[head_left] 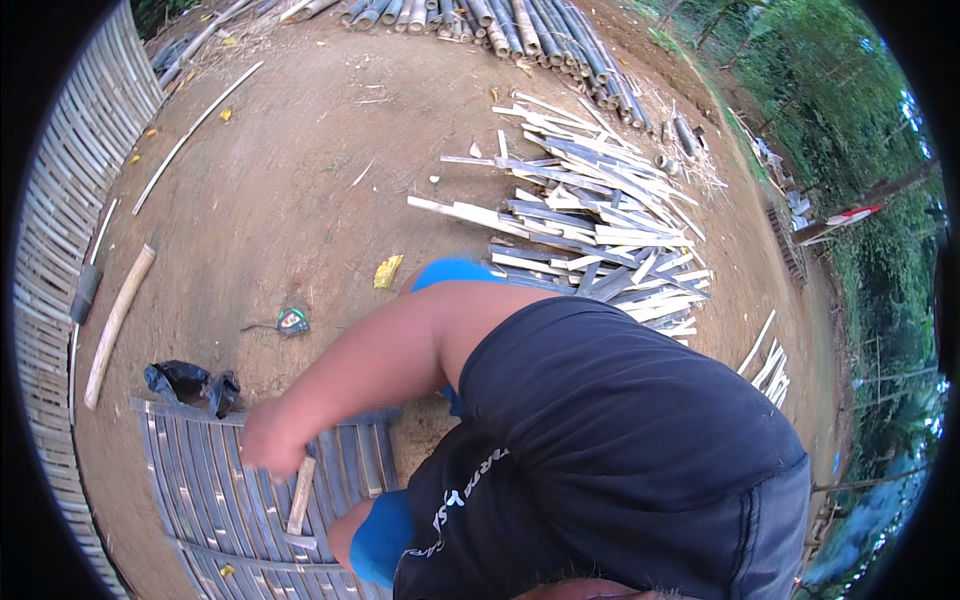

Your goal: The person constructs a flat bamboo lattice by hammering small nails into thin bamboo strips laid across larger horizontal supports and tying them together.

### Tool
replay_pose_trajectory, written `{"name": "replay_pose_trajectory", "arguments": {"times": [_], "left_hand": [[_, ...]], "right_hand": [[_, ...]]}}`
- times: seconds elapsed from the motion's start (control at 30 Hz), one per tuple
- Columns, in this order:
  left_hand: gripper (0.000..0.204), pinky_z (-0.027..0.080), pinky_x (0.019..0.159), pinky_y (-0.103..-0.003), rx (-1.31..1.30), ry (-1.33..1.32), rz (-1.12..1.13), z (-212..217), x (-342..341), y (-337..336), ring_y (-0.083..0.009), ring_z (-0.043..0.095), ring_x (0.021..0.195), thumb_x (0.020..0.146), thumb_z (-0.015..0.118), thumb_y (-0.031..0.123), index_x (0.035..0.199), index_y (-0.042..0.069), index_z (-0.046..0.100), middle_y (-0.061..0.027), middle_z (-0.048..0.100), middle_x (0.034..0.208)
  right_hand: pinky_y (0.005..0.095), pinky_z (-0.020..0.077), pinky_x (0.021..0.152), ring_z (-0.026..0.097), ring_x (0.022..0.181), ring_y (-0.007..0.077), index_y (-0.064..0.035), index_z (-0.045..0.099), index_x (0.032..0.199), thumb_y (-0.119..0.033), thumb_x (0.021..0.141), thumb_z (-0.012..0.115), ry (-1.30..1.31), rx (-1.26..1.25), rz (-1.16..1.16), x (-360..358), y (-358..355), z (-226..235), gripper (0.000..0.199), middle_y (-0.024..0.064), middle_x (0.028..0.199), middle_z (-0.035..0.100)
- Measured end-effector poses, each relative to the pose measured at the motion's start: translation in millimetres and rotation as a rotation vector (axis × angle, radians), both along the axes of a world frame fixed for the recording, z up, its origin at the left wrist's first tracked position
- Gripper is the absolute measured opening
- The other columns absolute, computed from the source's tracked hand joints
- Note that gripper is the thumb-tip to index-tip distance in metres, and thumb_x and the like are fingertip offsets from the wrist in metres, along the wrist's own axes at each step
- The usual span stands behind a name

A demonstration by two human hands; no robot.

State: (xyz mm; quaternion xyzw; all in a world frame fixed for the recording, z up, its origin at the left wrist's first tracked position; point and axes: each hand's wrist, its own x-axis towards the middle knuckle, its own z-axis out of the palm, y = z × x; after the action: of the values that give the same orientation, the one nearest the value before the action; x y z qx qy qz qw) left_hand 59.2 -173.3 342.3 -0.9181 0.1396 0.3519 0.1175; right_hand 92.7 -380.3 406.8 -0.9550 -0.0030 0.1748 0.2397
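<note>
My right hand [272,440] reaches down over a panel of dark bamboo slats [200,490] on the ground at lower left. Motion smears its fingers, so what they hold, if anything, cannot be made out. Right beside the fingers, a short pale wooden piece [301,497] lies across the slats. I cannot tell whether my hand touches it. A crumpled black plastic bag [190,383] lies at the panel's far edge, close to my hand. My left hand is out of the picture. My blue-covered knee [383,540] is beside the panel.
A small round green-and-black object [292,321] and a yellow leaf [387,271] lie on bare soil. Split bamboo strips [600,215] are heaped beyond me, with bamboo poles [530,30] behind. At left are a bamboo pole [118,325] and a slatted bamboo fence [60,230].
</note>
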Motion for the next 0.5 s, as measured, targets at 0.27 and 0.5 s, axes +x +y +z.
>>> {"name": "replay_pose_trajectory", "arguments": {"times": [0.27,0.5], "left_hand": [[0.026,0.058,0.071,-0.041,0.003,-0.006,-0.036,30,2,-21,-0.0269,0.076,0.084,0.086,0.07,0.028,0.084,0.003,0.075,-0.0133,0.077,0.088],[0.027,0.058,0.073,-0.04,-0.021,-0.005,-0.005,45,0,-27,-0.0267,0.076,0.085,0.087,0.069,0.029,0.086,0.003,0.076,-0.0135,0.077,0.089]], "right_hand": [[0.0485,0.0513,0.095,0.066,0.112,0.0386,-0.0071,0.065,0.128,-0.045,0.088,0.071,0.022,0.272,0.213,-78,27,59,0.055,0.02,0.117,0.07],[0.0501,0.0499,0.097,0.065,0.112,0.0406,-0.003,0.063,0.129,-0.041,0.087,0.073,0.268,0.094,0.077,-96,13,1,0.058,0.0233,0.114,0.069]]}}
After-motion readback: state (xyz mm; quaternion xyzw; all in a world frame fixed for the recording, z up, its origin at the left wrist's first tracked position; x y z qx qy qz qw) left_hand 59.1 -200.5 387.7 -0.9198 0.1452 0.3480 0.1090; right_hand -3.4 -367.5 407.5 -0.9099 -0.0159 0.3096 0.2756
